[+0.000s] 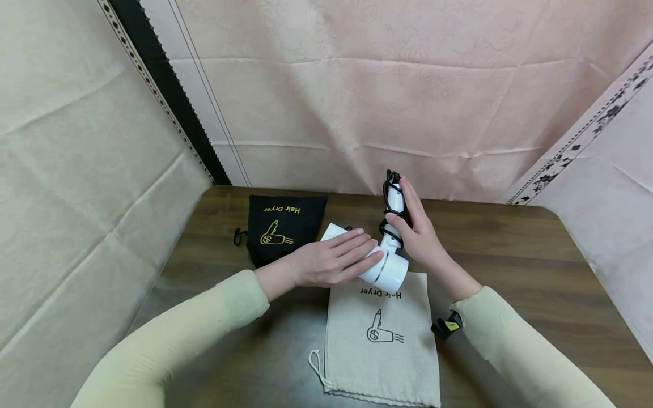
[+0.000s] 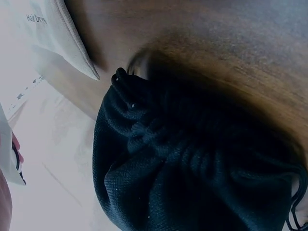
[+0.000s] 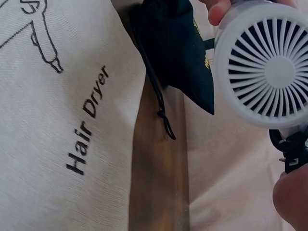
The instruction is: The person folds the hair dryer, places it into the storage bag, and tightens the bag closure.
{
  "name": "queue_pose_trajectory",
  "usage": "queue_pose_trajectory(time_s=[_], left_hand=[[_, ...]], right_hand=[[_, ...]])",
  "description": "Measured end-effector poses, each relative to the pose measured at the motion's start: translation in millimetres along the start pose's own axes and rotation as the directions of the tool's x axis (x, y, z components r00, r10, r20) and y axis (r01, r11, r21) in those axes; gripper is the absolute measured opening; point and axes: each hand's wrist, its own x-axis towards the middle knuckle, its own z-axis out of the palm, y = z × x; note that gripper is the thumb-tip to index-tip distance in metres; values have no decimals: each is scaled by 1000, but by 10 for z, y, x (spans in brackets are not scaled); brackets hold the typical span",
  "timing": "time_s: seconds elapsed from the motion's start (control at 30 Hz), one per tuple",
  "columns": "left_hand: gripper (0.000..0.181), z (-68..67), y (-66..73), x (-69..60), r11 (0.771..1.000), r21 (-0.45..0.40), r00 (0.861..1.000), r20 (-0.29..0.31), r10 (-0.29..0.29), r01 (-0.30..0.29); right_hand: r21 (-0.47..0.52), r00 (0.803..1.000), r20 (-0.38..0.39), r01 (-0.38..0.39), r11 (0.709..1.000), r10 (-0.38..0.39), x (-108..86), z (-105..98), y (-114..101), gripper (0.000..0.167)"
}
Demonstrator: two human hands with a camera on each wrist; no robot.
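A white hair dryer (image 1: 393, 272), its black cord wound around the handle, is held between both hands over the top end of a beige drawstring bag. My left hand (image 1: 334, 263) lies across its barrel, fingers over the top, and grips it. My right hand (image 1: 420, 232) holds the handle, with the thumb across it and the fingers along the far side. In the right wrist view the slotted round grille of the hair dryer (image 3: 279, 72) faces the camera. The beige bag (image 1: 382, 340), printed "Hair Dryer", lies flat on the table.
A bulging black drawstring bag (image 1: 285, 226), printed in gold, stands on the wooden table (image 1: 510, 255) left of the hair dryer. Pale cloth walls (image 1: 357, 113) close off the back and sides. A black strap device (image 1: 448, 326) sits at the right wrist.
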Motion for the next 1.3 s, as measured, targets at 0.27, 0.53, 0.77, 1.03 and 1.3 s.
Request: queue_pose_trajectory(time_s=[0.27,0.53,0.77,1.03,1.3], left_hand=[[52,-12,-6,18,996,-41,996,-22,81,-82],[48,-22,-10,-21,992,-67,993,35,109,-106],[45,0,-14,-87,987,-91,988,75,138,-131],[45,57,66,-131,983,-120,985,86,148,-137],[43,27,77,-96,977,-110,981,53,187,-180]], right_hand=[[-129,981,174,105,986,-82,9,-33,-18,64],[-140,963,266,87,986,-47,1,-56,-18,66],[-180,945,326,84,980,-21,36,-39,-1,65],[-182,937,348,25,983,41,32,-28,-1,56],[-147,900,432,9,989,57,-25,32,-95,48]])
